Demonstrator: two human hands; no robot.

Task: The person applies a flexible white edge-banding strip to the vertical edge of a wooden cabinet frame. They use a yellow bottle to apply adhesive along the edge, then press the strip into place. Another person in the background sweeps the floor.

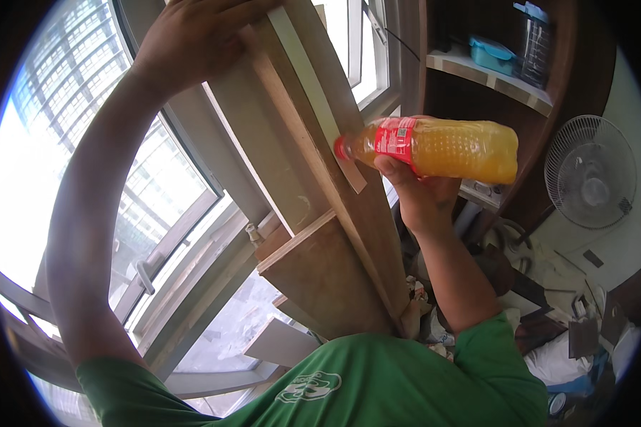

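Observation:
My right hand is wrapped round a clear plastic bottle with yellow-orange liquid, a red label and a red cap. The bottle lies sideways, cap to the left, and its cap end meets or overlaps a pale narrow strip. That strip runs lengthwise along a tall brown wooden board. At the upper left, my left hand is closed over the top part of the board, near the strip's upper end. The picture's edge cuts off some of its fingers.
Windows with a handle fill the left side. A wooden box-like piece stands against the boards. At the right are a dark shelf unit with a blue container, a round fan, and clutter on the floor.

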